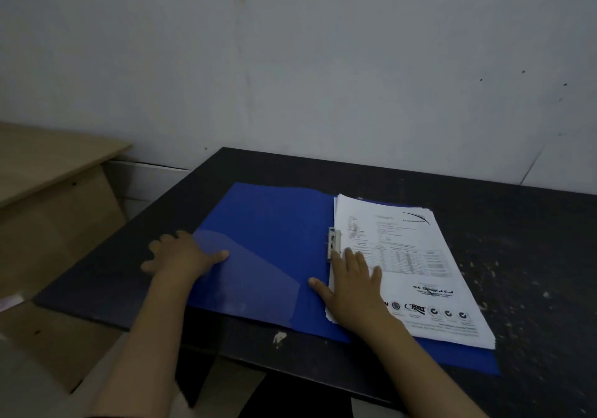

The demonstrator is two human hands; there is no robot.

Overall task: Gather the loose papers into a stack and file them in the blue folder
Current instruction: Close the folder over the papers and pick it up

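The blue folder (274,240) lies open on the dark table (517,256). A stack of printed white papers (410,256) sits on its right half, beside the metal fastener clip (333,241) at the spine. My right hand (352,283) lies flat with spread fingers on the stack's left edge, thumb on the blue cover. My left hand (181,254) rests at the left edge of the open cover, thumb on top of a clear inner pocket (252,275), fingers spread on the table.
The table stands against a grey wall (323,62). A light wooden desk (48,172) stands to the left, lower than the table and apart from it. The table's front edge runs close below the folder.
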